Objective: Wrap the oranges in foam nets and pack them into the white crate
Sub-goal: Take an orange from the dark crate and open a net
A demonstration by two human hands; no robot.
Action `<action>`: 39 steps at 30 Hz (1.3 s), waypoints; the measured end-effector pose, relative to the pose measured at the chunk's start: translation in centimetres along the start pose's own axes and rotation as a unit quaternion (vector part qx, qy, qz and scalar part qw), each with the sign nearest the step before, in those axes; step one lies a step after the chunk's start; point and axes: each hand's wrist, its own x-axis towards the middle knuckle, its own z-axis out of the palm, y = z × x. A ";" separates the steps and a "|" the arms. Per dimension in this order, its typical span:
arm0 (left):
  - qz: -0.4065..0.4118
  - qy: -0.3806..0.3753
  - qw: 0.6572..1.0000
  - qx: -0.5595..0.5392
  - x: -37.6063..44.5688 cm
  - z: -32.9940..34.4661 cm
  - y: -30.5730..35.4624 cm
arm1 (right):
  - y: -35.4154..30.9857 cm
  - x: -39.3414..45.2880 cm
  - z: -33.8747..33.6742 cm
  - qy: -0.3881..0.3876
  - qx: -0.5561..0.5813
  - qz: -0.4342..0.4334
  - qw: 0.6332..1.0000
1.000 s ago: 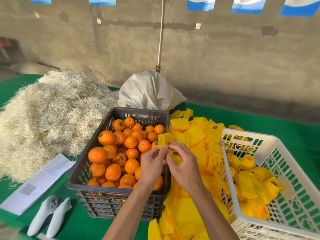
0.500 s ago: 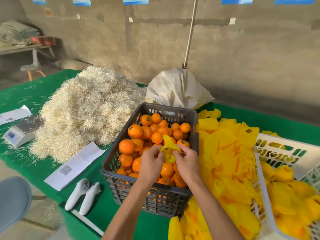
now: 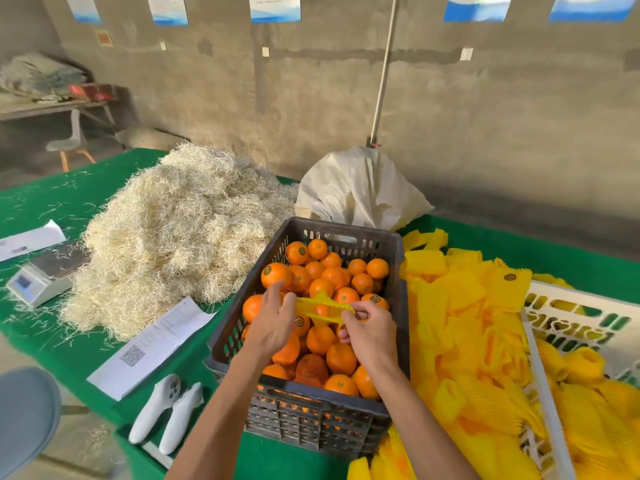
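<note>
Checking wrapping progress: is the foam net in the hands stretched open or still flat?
Stretched open. The left hand and right hand pull the net apart over the dark crate; no orange is inside it.

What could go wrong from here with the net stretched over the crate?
1. Both hands, left hand and right hand, pull the foam net thin; it may tear or slip free.
2. No orange is in hand yet; if dropped, the net lands among the oranges in the dark crate.
3. The white crate sits far right, partly buried by nets.
</note>
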 end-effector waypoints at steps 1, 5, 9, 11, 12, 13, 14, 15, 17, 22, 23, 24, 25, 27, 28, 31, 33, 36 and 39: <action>-0.008 -0.017 0.999 -0.035 0.1 -0.2 -0.3 | 0.2 0.1 -0.1 0.004 -0.007 0.003 1.000; 0.008 0.002 1.000 -0.010 0.4 -1.1 -0.3 | 0.9 0.6 -1.3 0.030 -0.043 0.002 0.999; 0.007 0.056 0.963 0.265 1.4 -1.5 -1.1 | 0.9 0.7 -1.4 0.036 -0.052 -0.002 0.998; -0.031 0.040 0.940 0.339 1.5 -1.4 -1.0 | 0.7 0.7 -1.2 0.036 -0.057 -0.004 0.998; -0.040 0.033 0.924 0.380 1.5 -1.3 -0.9 | 0.6 0.6 -1.1 0.035 -0.062 -0.006 0.997; -0.041 0.029 0.908 0.416 1.3 -1.3 -0.9 | 0.5 0.5 -1.1 0.035 -0.067 -0.009 0.997; -0.040 0.035 0.897 0.439 1.1 -1.3 -0.9 | 0.4 0.4 -1.2 0.036 -0.075 -0.017 0.996; -0.040 0.045 0.893 0.446 0.9 -1.4 -0.6 | 0.3 0.2 -1.3 0.038 -0.085 -0.027 0.995; -0.045 0.064 0.896 0.438 0.3 -1.9 0.1 | 0.1 0.0 -1.5 0.039 -0.111 -0.047 0.992; -0.006 0.108 0.972 0.210 -2.5 -2.8 2.2 | -0.5 -0.3 -1.9 0.055 -0.220 -0.081 0.971; 0.004 0.091 0.990 0.111 -3.3 -2.8 2.9 | -0.8 -0.3 -2.0 0.055 -0.223 -0.081 0.970; 0.002 0.064 0.998 0.006 -4.1 -2.6 3.7 | -1.0 -0.4 -2.1 0.055 -0.229 -0.081 0.968; -0.021 0.028 0.994 -0.099 -4.7 -2.1 4.4 | -1.2 -0.5 -2.1 0.055 -0.244 -0.085 0.965; -0.098 -0.071 0.948 -0.294 -5.3 -0.8 5.1 | -1.7 -0.9 -2.1 0.054 -0.294 -0.113 0.948; -0.121 -0.108 0.919 -0.358 -5.4 -0.1 5.2 | -1.9 -1.1 -2.1 0.054 -0.317 -0.133 0.937; -0.146 -0.170 0.867 -0.445 -5.6 1.7 5.1 | -2.3 -1.7 -1.9 0.054 -0.336 -0.165 0.926; -0.159 -0.194 0.846 -0.470 -5.9 2.6 4.9 | -2.3 -1.8 -1.9 0.044 -0.326 -0.159 0.931; -0.154 -0.211 0.843 -0.470 -6.0 3.6 4.6 | -1.9 -1.7 -2.3 0.005 -0.286 -0.153 0.946; -0.176 -0.175 0.853 -0.460 -5.8 4.1 3.9 | -1.7 -1.1 -3.2 -0.016 -0.230 -0.125 0.965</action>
